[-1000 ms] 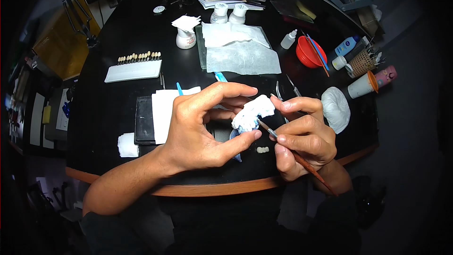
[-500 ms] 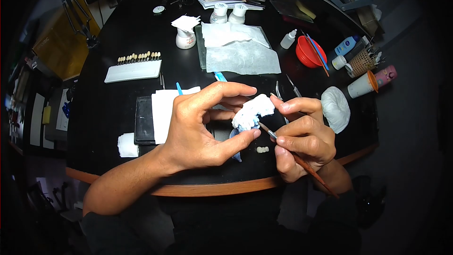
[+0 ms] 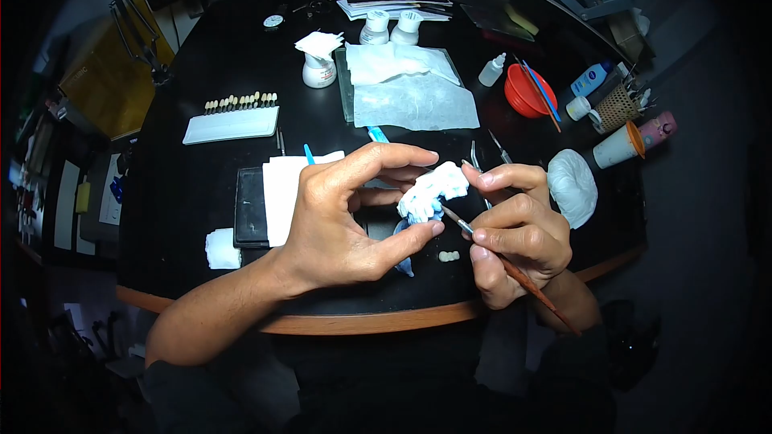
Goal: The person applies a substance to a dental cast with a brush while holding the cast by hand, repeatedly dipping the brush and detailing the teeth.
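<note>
Between the fingers and thumb of my left hand (image 3: 342, 221) sits a white plaster dental model (image 3: 433, 189) with bluish shading along its lower side. My right hand (image 3: 519, 229) pinches a slim brush (image 3: 540, 297) with a reddish-brown wooden handle and a metal ferrule. Its pointed tip meets or nearly meets the model's lower right side; actual contact is hard to tell. My right index fingertip is beside the model's right end. Below them on the table lies a small tooth-coloured piece (image 3: 449, 256). A translucent bluish item (image 3: 405, 264) shows partly behind my left thumb.
Left of my hands are a white cloth (image 3: 277, 193) on a black box and a tooth shade guide (image 3: 232, 124). Behind lie tissue sheets (image 3: 414, 104) and white bottles (image 3: 375, 28). To the right are a red bowl (image 3: 527, 95), a white bundle (image 3: 572, 189) and a cup (image 3: 615, 149).
The whole view has shifted very slightly. My hands keep the same grips, and the brush tip stays at the model's lower right side.
</note>
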A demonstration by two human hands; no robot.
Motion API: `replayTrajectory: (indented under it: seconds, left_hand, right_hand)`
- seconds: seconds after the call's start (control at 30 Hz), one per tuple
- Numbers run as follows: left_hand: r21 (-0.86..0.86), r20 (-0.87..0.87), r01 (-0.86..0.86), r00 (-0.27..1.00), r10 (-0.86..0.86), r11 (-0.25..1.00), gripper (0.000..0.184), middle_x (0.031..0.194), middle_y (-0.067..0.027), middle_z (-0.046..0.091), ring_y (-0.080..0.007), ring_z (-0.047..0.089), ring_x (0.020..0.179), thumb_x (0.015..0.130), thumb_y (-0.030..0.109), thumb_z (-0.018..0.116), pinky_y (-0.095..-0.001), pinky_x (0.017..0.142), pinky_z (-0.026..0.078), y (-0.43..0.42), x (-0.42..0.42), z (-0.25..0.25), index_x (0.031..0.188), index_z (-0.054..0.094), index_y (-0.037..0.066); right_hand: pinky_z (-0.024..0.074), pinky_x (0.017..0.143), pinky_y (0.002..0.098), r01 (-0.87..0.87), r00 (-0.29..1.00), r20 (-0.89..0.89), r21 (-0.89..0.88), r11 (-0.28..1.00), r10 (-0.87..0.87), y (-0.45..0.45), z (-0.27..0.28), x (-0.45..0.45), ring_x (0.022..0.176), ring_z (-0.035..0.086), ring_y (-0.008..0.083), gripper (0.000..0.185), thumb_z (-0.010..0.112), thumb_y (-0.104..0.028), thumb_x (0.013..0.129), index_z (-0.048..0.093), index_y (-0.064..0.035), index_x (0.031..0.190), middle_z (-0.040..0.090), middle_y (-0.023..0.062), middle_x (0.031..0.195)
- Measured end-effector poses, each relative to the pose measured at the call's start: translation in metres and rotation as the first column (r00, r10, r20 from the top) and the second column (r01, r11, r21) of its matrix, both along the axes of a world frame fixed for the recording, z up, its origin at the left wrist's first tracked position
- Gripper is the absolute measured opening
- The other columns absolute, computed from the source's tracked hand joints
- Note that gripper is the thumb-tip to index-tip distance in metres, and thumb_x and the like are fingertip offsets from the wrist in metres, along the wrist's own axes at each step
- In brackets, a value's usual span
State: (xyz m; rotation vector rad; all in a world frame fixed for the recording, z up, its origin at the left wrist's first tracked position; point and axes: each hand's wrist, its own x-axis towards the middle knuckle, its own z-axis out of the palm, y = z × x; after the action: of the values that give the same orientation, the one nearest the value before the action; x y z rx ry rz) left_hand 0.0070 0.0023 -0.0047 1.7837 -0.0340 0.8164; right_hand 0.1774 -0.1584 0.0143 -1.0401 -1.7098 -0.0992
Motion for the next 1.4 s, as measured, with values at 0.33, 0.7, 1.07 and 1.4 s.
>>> replayTrajectory:
  seconds: [0.33,0.7,1.07,1.4]
  left_hand:
    - [0.020,0.004,-0.003,1.000,0.002,1.000,0.059,0.121,-0.0170,0.070,-0.0223,0.073,0.114,0.078,0.002,0.092,-0.0374,0.098,0.065,0.0004,0.0007,0.0000,0.130,0.065,-0.005]
    - [0.034,0.018,-0.002,1.000,0.001,0.999,0.059,0.122,-0.0162,0.070,-0.0234,0.072,0.117,0.077,0.002,0.093,-0.0389,0.099,0.065,0.0012,0.0006,-0.0009,0.129,0.066,-0.004]
    - [0.058,0.025,-0.007,1.000,0.005,0.998,0.059,0.122,-0.0173,0.071,-0.0247,0.073,0.117,0.076,0.000,0.093,-0.0399,0.101,0.064,0.0021,0.0006,-0.0025,0.129,0.066,-0.004]
    - [0.079,0.033,-0.017,0.999,0.014,0.997,0.058,0.124,-0.0186,0.072,-0.0260,0.073,0.117,0.075,-0.001,0.093,-0.0380,0.103,0.062,0.0034,0.0008,-0.0033,0.128,0.068,-0.004]
  right_hand:
    - [0.0630,0.099,0.0532,-0.007,1.000,-0.018,0.013,1.000,0.008,0.0016,-0.0019,0.0019,0.111,0.065,0.0349,0.012,0.067,0.004,0.075,0.070,0.0027,0.086,0.068,0.0123,0.079]
    - [0.0631,0.098,0.0529,0.004,1.000,-0.023,0.015,1.000,-0.004,0.0011,-0.0017,0.0034,0.110,0.066,0.0348,0.011,0.068,0.003,0.075,0.070,0.0018,0.086,0.068,0.0118,0.077]
    - [0.0626,0.099,0.0533,-0.002,1.000,-0.014,0.007,1.000,0.002,0.0010,-0.0015,0.0038,0.111,0.066,0.0347,0.010,0.069,0.001,0.076,0.071,0.0016,0.085,0.069,0.0118,0.077]
    - [0.0611,0.101,0.0493,-0.007,0.999,-0.036,-0.024,1.000,0.006,0.0022,-0.0028,0.0062,0.113,0.066,0.0349,0.010,0.071,0.001,0.074,0.072,0.0011,0.084,0.072,0.0122,0.080]
